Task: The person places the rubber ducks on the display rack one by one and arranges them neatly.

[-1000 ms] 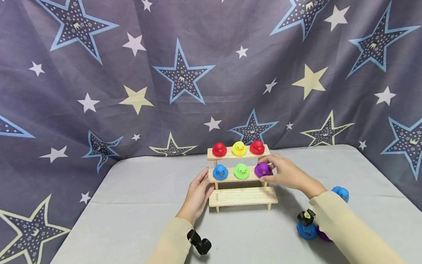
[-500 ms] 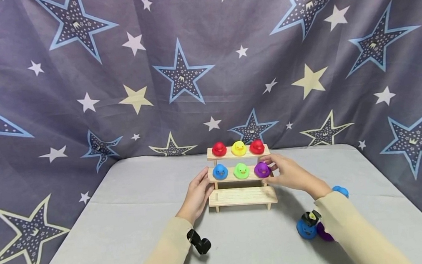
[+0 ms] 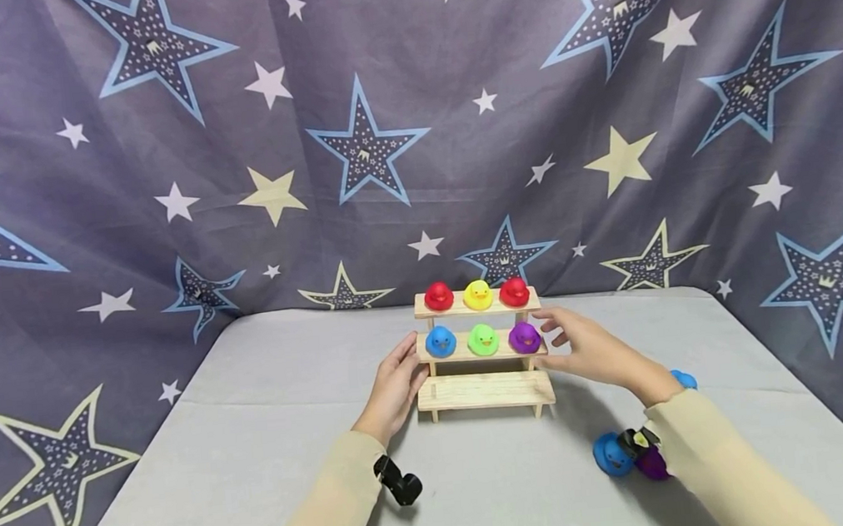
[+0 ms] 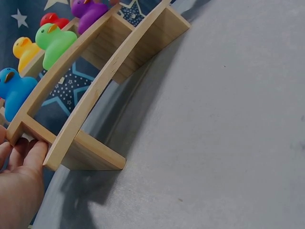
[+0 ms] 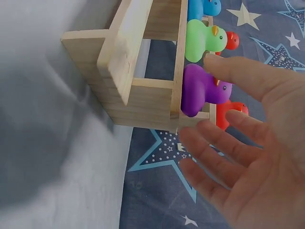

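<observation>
So my left hand (image 3: 390,389) had its fingers curled on the left end of the middle shelf of this little wooden stand (image 3: 485,389), which sat on the table (image 3: 290,391) with its bottom shelf bare. My right hand (image 3: 587,349) was wide open with nothing in it, thumb and fingers spread just beside the purple duck (image 3: 525,337), which sat upright at the right end of the middle shelf, next to the green duck (image 3: 483,339) and then the blue duck (image 3: 440,341). Up top I had a yellow duck (image 3: 478,295) between two red ducks (image 3: 439,296).
</observation>
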The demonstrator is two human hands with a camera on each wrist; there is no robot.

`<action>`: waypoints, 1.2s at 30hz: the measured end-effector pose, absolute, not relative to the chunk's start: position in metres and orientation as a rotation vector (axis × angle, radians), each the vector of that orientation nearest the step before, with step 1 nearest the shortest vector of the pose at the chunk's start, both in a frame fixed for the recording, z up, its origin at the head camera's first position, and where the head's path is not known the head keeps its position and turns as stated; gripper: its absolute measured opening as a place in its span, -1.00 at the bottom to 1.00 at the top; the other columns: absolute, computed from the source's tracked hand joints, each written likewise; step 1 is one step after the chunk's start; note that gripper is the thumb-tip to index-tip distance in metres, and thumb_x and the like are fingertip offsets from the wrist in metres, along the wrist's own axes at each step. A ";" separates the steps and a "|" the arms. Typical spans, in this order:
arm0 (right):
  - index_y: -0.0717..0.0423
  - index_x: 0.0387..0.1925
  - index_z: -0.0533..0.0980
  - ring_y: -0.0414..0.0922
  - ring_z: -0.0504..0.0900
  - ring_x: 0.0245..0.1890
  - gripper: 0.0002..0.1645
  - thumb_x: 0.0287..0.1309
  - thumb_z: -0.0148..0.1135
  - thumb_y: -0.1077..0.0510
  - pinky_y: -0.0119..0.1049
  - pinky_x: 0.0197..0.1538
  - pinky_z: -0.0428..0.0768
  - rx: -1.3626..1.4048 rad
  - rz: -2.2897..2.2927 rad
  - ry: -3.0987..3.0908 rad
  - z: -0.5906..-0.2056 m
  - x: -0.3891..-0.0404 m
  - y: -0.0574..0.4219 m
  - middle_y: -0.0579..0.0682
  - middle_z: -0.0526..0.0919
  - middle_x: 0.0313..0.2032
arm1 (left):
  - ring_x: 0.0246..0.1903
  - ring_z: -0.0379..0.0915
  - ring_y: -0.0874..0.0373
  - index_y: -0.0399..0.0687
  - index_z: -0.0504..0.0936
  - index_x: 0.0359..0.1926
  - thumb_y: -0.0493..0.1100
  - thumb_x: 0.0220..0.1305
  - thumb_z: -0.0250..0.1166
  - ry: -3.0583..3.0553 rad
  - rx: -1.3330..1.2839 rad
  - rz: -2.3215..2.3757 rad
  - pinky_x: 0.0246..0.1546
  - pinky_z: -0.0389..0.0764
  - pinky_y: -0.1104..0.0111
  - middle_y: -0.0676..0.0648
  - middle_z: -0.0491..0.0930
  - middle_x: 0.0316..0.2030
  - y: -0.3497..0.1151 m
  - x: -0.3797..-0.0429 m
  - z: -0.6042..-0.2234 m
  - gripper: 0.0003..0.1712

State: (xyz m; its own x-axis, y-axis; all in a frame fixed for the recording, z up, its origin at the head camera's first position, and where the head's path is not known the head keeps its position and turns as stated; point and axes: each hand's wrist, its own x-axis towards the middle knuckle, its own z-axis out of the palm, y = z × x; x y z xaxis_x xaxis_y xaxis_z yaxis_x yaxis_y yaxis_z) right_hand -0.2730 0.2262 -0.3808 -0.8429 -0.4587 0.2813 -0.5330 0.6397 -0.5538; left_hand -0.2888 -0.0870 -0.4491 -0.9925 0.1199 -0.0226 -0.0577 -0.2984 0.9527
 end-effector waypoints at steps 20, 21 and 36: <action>0.23 0.29 0.37 0.14 0.67 -0.10 -0.28 0.22 0.42 0.02 0.11 -0.04 0.69 0.889 0.955 -2.911 -0.392 -0.244 0.265 0.20 0.64 -0.02 | 0.46 0.04 -0.14 -0.26 0.04 0.55 -0.34 0.56 -0.12 1.778 0.091 2.446 0.44 0.28 0.17 -0.30 0.04 0.51 -0.088 -0.292 -0.451 -0.39; 0.23 0.29 0.38 0.14 0.68 -0.10 -0.29 0.22 0.41 0.01 0.09 -0.05 0.69 0.908 0.960 -2.912 -0.393 -0.243 0.267 0.20 0.64 -0.03 | 0.46 0.04 -0.14 -0.26 0.04 0.55 -0.34 0.56 -0.11 1.777 0.090 2.447 0.44 0.28 0.17 -0.30 0.04 0.51 -0.088 -0.292 -0.450 -0.39; 0.21 0.12 0.55 0.00 0.66 -0.11 -0.52 0.28 0.37 0.03 -0.18 -0.08 0.75 1.074 1.191 -2.907 -0.426 -0.222 0.292 0.07 0.66 -0.06 | 0.45 0.06 -0.14 -0.25 0.05 0.55 -0.34 0.55 -0.11 1.777 0.073 2.447 0.43 0.30 0.18 -0.30 0.06 0.50 -0.088 -0.292 -0.452 -0.39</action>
State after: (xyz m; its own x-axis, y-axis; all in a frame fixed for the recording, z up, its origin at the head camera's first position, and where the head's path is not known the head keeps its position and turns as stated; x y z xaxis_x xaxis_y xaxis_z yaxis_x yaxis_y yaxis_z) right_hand -0.2221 0.2923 -0.4257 -0.7765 -0.6257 0.0745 -0.4980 0.5371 -0.6808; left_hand -0.2917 -0.0883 -0.4525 -0.9921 0.1223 -0.0290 -0.0654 -0.3053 0.9500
